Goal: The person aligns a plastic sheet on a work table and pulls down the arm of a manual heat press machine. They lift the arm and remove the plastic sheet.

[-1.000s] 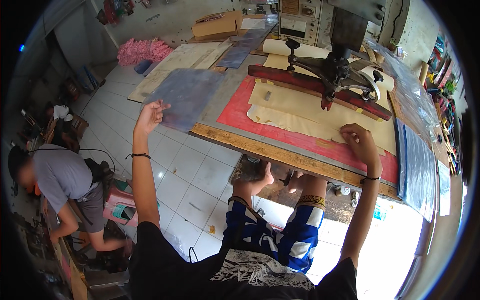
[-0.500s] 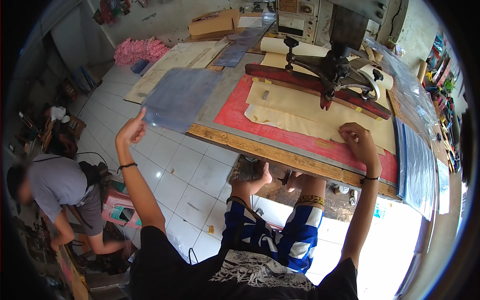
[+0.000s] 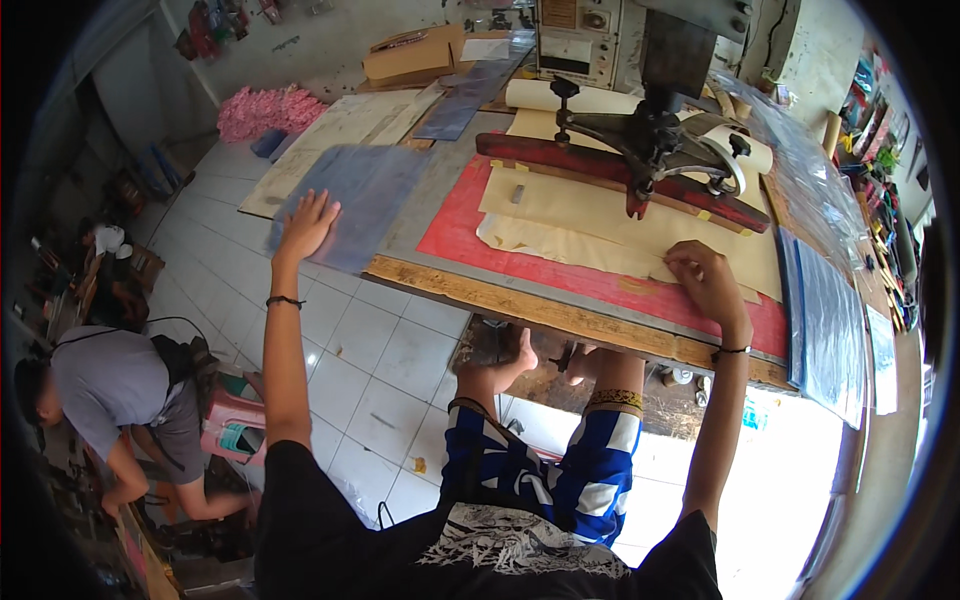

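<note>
- I see my left hand (image 3: 308,222) flat, fingers spread, on the grey-blue sheet (image 3: 365,190).
- My right hand (image 3: 706,280) has fingers curled together, pinching the tan paper (image 3: 610,215) edge.

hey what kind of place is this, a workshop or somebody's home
Most likely a small workshop for cutting sheet material. A heavy press machine stands over tan sheets on a red mat, and translucent plastic sheets lie on the workbench.
</note>
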The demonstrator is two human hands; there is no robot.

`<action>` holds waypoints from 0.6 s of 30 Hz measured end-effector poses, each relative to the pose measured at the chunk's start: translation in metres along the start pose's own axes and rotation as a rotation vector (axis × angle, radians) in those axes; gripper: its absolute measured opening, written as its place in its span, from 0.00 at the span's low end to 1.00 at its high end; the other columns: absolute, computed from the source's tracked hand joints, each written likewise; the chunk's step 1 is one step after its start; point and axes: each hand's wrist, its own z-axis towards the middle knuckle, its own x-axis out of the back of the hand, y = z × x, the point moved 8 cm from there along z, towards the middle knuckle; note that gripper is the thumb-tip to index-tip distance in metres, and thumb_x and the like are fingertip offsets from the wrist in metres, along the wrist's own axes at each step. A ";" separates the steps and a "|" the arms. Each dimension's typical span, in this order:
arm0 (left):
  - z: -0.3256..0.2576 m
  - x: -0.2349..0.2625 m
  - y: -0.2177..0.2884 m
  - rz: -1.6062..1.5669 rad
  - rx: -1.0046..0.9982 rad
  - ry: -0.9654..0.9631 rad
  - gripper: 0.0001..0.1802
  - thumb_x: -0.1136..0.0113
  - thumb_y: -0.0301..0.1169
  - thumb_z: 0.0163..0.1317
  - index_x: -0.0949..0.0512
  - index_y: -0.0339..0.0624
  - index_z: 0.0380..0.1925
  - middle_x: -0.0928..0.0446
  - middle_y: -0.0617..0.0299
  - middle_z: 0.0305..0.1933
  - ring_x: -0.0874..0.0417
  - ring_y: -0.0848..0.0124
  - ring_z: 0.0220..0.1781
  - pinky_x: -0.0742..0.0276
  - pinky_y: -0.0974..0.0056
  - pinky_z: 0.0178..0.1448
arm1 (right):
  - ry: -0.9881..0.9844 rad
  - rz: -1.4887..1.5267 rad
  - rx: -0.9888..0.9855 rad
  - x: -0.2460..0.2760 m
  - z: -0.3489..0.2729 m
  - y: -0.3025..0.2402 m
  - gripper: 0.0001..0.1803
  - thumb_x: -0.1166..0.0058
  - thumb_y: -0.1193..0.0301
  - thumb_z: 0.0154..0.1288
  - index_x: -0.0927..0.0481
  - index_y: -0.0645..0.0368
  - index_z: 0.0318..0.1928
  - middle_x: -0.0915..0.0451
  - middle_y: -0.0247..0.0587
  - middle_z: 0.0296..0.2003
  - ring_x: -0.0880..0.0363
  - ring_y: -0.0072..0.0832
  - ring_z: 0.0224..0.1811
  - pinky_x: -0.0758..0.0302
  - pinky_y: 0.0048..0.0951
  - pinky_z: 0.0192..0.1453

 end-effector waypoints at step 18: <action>0.027 -0.031 0.095 -0.493 -0.038 -0.388 0.57 0.60 0.74 0.61 0.68 0.55 0.78 0.72 0.53 0.83 0.77 0.45 0.81 0.72 0.38 0.80 | 0.042 -0.048 0.064 0.006 -0.002 -0.001 0.06 0.45 0.79 0.59 0.16 0.63 0.35 0.17 0.45 0.37 0.18 0.43 0.41 0.21 0.37 0.50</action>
